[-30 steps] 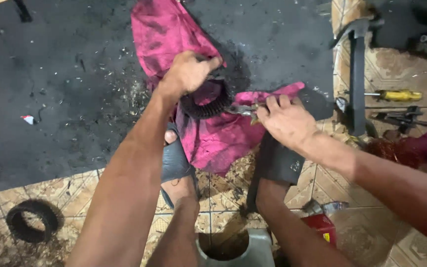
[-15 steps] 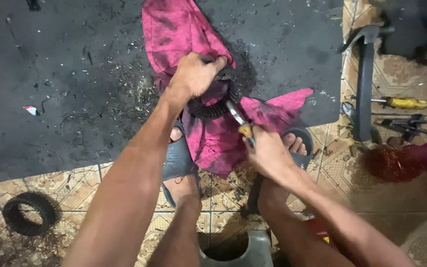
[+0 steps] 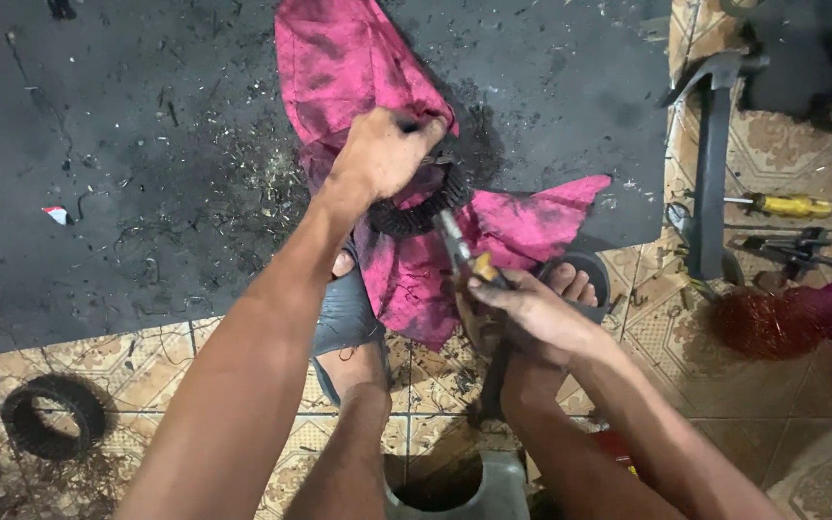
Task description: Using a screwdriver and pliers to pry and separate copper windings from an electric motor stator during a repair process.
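Gear ring (image 3: 416, 214), black and toothed, lies on a magenta rag (image 3: 358, 67) at the near edge of a dark grimy mat (image 3: 127, 144); part of it is hidden under my left hand. Left hand (image 3: 382, 154): clamped over the ring's upper side, fingers curled round rag and ring together. Right hand (image 3: 522, 308): closed around the yellowish handle of a slim metal tool (image 3: 454, 241), whose tip touches the ring's right edge. Rag: spreads from the mat's top down onto the patterned floor tiles (image 3: 686, 385), between my two feet in dark sandals. Small scrap (image 3: 55, 214), white with red, well off to the left on the mat; I cannot tell what it is. Second black ring (image 3: 54, 416): alone on the tiles, lower left. Yellow-handled screwdriver (image 3: 787, 205) and grey pliers (image 3: 792, 248): on the tiles at right, beside a dark metal stand (image 3: 714, 164). Grey container (image 3: 454, 491): bottom centre, between my legs.
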